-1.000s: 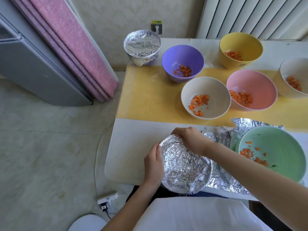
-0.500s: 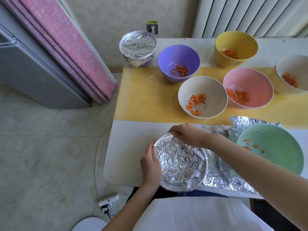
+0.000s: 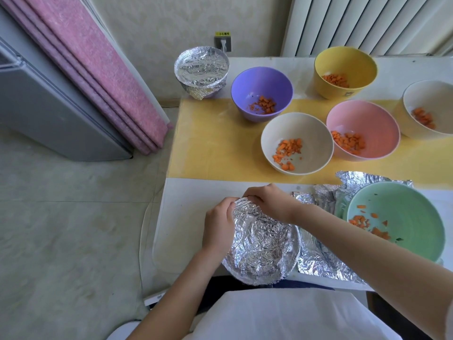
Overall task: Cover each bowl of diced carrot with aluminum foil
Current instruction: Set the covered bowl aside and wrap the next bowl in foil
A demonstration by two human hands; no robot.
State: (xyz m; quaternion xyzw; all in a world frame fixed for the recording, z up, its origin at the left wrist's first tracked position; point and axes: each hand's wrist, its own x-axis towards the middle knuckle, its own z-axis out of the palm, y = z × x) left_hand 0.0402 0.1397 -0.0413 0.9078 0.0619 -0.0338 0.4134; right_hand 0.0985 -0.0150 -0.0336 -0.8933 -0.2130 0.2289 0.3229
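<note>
Crimping step: foil-covered bowl (image 3: 262,244), near edge of the table (image 3: 186,217).
Fingers: your left hand (image 3: 218,227) and right hand (image 3: 267,202) pinch its far rim.
Next: seal the rim all round; the green bowl (image 3: 402,209), right, likely follows.

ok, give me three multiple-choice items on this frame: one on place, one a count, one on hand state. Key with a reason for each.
1. Where does the finished foil-covered bowl stand?
A. at the far left corner of the table, beside the purple bowl
B. on the floor
C. at the near right corner

2. How many bowls show uncovered diced carrot?
A. three
B. six
C. nine

3. What are the hands doing with the near bowl?
A. left hand and right hand both grip its far rim
B. both lie flat on the table
C. both hang below the table

Key: 1 A, it sits at the far left edge next to the purple one. 2 B, six open bowls hold orange dice. 3 A, the fingers of both hands curl over the foiled edge.
</note>
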